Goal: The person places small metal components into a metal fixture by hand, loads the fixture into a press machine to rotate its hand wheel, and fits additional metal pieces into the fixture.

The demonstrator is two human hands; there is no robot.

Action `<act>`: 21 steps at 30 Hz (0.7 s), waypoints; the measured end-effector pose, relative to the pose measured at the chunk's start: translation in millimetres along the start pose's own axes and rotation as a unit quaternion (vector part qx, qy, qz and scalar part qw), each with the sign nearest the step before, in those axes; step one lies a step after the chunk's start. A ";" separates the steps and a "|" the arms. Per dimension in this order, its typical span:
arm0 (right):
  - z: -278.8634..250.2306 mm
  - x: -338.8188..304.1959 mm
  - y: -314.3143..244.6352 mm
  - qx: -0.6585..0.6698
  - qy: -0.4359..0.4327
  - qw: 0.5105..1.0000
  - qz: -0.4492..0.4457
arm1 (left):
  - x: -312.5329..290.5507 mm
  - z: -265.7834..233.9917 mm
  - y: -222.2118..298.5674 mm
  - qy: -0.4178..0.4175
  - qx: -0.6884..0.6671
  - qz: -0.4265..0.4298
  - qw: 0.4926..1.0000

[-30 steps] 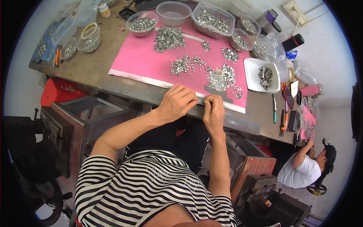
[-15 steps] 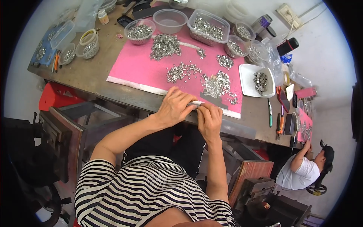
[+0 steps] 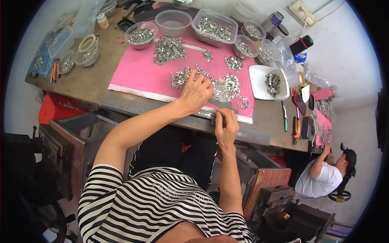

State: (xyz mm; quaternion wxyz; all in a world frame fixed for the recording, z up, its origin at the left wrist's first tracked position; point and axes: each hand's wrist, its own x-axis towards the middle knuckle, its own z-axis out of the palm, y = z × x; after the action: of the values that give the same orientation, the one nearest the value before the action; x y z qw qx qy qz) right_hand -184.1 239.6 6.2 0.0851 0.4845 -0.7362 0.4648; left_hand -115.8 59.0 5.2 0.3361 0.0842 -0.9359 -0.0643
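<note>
Small, shiny silvery metal pieces lie in a loose heap on the pink cloth with a white border, which covers the middle of the brown surface in front of you. Of your hands, the left hand is stretched over the cloth, its fingers bent down at the right side of that heap; you cannot tell from this view whether the fingertips pinch a piece. Your right hand is at the front edge of the surface, thumb and fingers curled close together beside the right end of a narrow silvery strip; whether they grip it cannot be made out. Just right of your left hand sits a mixed pile of slender and chunky silvery bits, and beyond the heap a larger, denser silvery pile. Behind that stand a round clear plastic tub and a rectangular clear plastic container. To the right, a square white dish holds darker grey metal pieces.
</note>
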 end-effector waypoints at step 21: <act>29.2 39.5 9.7 -0.272 -0.063 0.960 0.006 | -0.1 6.9 -0.5 -0.004 -0.055 -0.052 0.997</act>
State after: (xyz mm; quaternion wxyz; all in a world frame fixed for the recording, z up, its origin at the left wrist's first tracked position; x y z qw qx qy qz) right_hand -202.7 193.0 6.9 0.1643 0.4669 -0.8417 0.2158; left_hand -120.0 59.0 -0.3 0.3323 0.1141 -0.9266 -0.1338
